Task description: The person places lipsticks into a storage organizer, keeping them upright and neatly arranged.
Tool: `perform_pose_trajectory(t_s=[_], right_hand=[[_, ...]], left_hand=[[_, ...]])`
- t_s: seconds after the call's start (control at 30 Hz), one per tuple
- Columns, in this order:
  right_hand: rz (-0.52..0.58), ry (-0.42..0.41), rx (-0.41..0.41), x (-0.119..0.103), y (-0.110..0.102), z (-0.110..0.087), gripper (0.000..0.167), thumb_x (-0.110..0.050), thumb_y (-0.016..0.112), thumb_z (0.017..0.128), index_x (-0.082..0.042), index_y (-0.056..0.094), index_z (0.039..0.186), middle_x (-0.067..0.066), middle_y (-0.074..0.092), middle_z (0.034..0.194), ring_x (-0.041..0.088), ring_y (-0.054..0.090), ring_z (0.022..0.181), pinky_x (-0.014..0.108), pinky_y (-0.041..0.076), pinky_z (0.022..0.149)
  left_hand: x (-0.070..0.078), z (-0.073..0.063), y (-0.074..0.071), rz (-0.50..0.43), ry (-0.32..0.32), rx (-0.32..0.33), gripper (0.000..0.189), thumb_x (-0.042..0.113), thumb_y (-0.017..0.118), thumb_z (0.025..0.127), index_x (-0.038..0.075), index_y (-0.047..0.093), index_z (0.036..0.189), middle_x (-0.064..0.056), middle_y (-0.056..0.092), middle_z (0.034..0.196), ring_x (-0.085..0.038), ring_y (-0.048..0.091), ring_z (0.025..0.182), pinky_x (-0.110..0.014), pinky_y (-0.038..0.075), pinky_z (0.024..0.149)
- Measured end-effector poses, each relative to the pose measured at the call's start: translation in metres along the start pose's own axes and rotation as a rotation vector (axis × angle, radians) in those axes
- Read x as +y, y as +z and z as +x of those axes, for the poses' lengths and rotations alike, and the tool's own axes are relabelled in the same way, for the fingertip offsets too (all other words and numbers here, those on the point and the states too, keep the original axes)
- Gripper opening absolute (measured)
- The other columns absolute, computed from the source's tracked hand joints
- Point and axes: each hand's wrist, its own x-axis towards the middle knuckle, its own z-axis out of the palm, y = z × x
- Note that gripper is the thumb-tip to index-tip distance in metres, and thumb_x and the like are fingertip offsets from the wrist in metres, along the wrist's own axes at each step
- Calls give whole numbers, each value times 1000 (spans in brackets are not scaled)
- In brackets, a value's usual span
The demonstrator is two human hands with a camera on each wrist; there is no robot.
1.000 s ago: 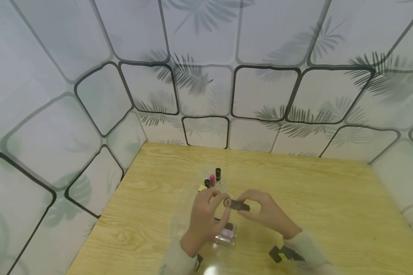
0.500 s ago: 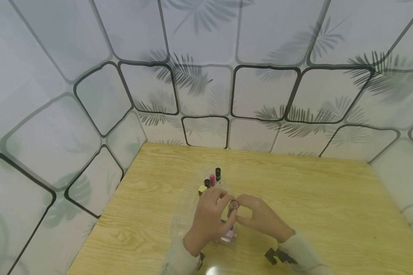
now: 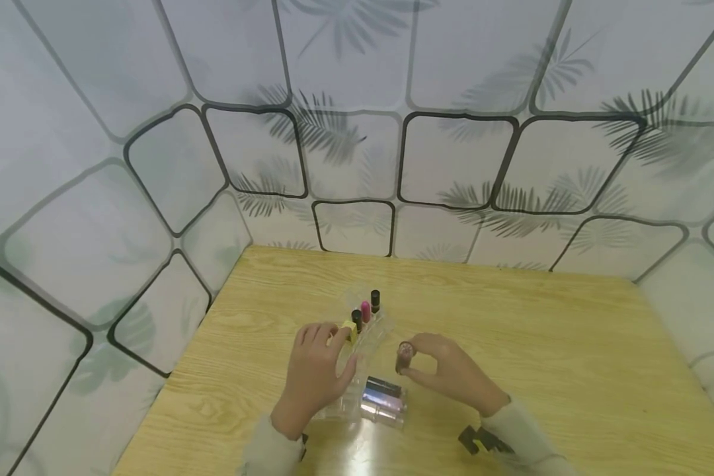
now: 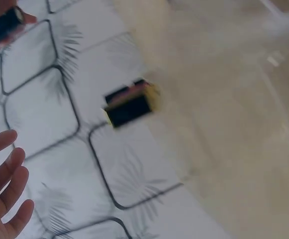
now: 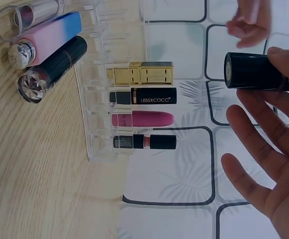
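My right hand (image 3: 452, 373) pinches a dark lipstick tube (image 5: 251, 72) between thumb and fingers, above the table; its other fingers spread loosely. My left hand (image 3: 312, 370) has its fingers extended over the clear stepped lipstick stand (image 5: 92, 124), close to a gold lipstick (image 5: 151, 73). In the left wrist view its fingers (image 4: 10, 184) are empty. Whether it touches the stand is unclear. Beside the gold one, a black lipstick (image 5: 154, 95), a magenta lipstick (image 5: 146, 119) and another black lipstick (image 5: 156, 142) stand upright in a row of slots.
In front of the stand lie a black tube with a faceted end (image 5: 54, 67), a pink-and-blue tube (image 5: 49, 40) and a clear-capped tube (image 5: 32, 15). A patterned wall covering (image 3: 357, 228) rises behind the wooden table (image 3: 512, 317).
My left hand has let go of the dark lipstick tube and moved left over the stand. The tube, earlier between both hands, has turned end-on and stays in my right hand.
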Motion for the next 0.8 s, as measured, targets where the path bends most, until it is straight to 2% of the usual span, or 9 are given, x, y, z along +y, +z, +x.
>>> perform_pose_trajectory(t_s=[0.17,0.43,0.57,0.8], right_hand=[[-5,9,0,2,3,0,22,-13,76,73,-17,64,91,-7,66,86,6,61,80,26,53,75],[-4,74,-14,2,10,3,20,-16,76,73,-15,63,88,-5,67,86,8,62,80,29,54,74],[-2,112,-29,1,15,8,18,-17,75,74,-13,62,87,-4,66,84,11,63,79,30,53,75],[-67,160,-36,3,32,19,17,-20,73,77,-11,61,85,-1,65,82,14,62,76,28,52,74]], left_hand=[[-25,-19,3,61,-70,-72,32,30,67,72,12,65,98,-5,61,85,-25,57,82,-42,46,79],[-49,-43,13,105,-154,-135,31,25,70,72,9,64,99,-6,61,82,-25,57,78,-42,47,77],[-56,-49,20,131,-179,-165,32,25,71,72,9,64,99,-7,61,82,-26,57,77,-42,47,76],[-63,-52,29,141,-225,-200,30,23,73,72,8,64,96,-8,61,82,-26,57,77,-42,47,75]])
